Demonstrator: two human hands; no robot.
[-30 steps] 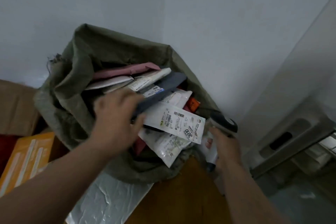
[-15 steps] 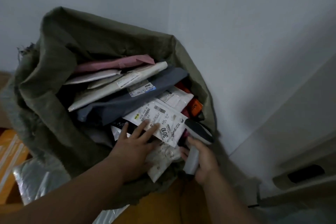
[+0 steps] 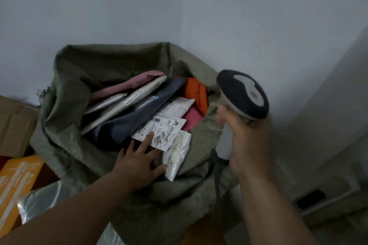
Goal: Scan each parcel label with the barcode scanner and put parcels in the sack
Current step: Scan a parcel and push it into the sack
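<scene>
Right now the left hand lies flat inside the mouth of the sack, fingers straight and spread, the forefinger pressing a white shipping label printed with barcodes and "3010", the thumb touching a glossy white poly mailer that leans on the sack's near rim. Out to the right, the right hand curls round the pale grey grip of the barcode scanner, held upright just outside the sack's right edge, its dark rounded head with a light oval panel tipped toward the opening; a dark cable hangs from the grip's base. Within the sack, parcels are stacked slantwise: a dark blue-grey mailer under the label, cream and silvery white envelopes behind it, a dusty pink mailer at the back, an orange packet lettered "MISTINE" and a bright pink parcel at the right side. Its olive-green woven cloth is coarse, slumped in folds, with frayed threads at the left rim. Beside it at the left stand a brown cardboard box, an orange carton and a crinkled silver plastic bag, against a plain pale wall
</scene>
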